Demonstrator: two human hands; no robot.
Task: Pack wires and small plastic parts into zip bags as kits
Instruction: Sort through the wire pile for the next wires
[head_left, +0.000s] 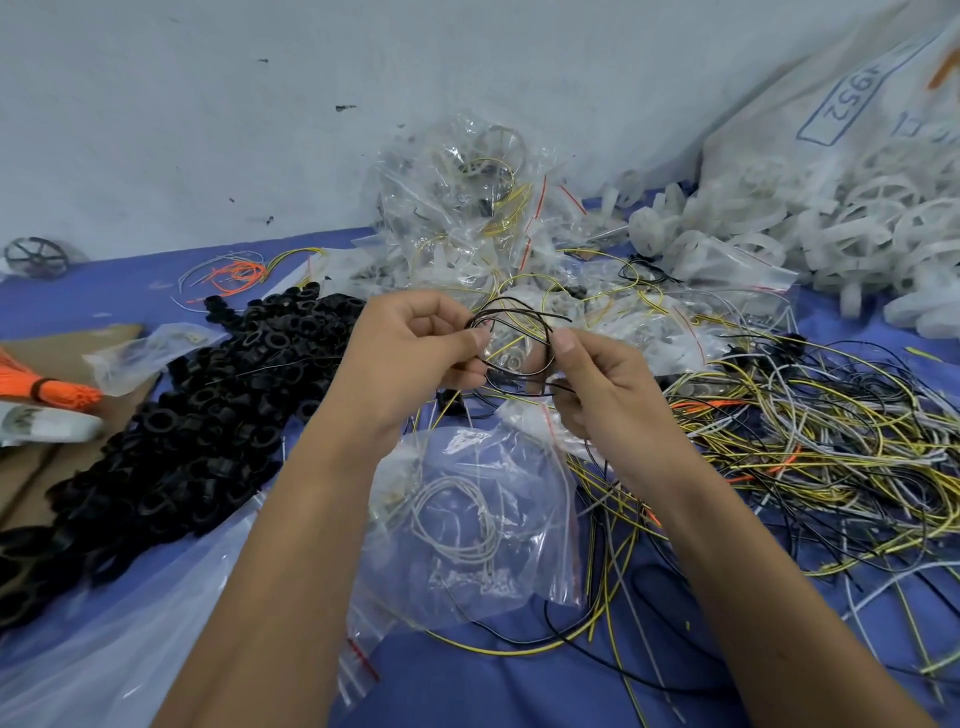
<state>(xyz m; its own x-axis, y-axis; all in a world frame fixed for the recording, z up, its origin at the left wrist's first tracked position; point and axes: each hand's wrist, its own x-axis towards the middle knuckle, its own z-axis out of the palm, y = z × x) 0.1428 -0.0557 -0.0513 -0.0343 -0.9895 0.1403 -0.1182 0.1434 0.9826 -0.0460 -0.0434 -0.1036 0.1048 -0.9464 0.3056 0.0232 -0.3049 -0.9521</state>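
Both hands are raised above the blue table, coiling a thin black wire (514, 317) into a loop. My left hand (415, 348) pinches the left side of the loop between thumb and fingers. My right hand (592, 384) pinches its right side. Just below the hands lies a clear zip bag (483, 514) with a coiled white wire inside. A tangle of loose yellow, white and black wires (821, 457) spreads over the table at the right. A heap of black plastic rings (208, 405) lies at the left.
Filled zip bags (467, 218) are piled against the wall behind the hands. White plastic wheels (831, 228) spill from a sack at the back right. An orange wire bundle (47, 389) and cardboard (67, 343) sit at the far left. A large clear bag (104, 649) covers the near left.
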